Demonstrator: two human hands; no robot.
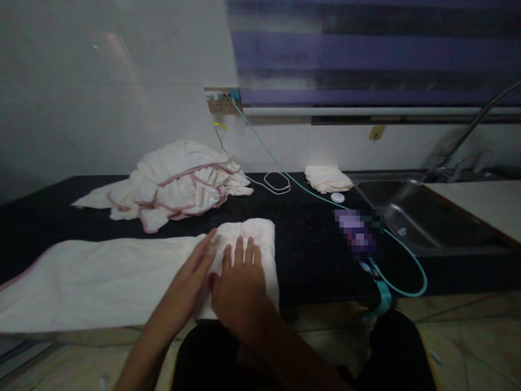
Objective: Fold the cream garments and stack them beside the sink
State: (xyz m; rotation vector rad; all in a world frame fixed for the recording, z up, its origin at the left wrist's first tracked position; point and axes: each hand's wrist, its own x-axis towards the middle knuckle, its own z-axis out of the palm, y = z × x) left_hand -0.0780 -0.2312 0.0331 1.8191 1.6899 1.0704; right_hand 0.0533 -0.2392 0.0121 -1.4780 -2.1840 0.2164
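Note:
A long cream towel (101, 279) with a pink edge lies spread along the front of the black counter (309, 244). Its right end is folded over into a thicker pad (260, 233). My right hand (238, 285) lies flat on that folded end, fingers together and pointing away from me. My left hand (191, 279) rests beside it on the cloth, fingers stretched toward the fold. Neither hand grips anything.
A heap of cream cloths with pink trim (179, 184) sits at the back left. A small folded cloth (328, 178) lies by the steel sink (423, 217) with its tap (468, 130). A teal cable (309, 190) and white cord (277, 182) run from a wall socket (222, 100).

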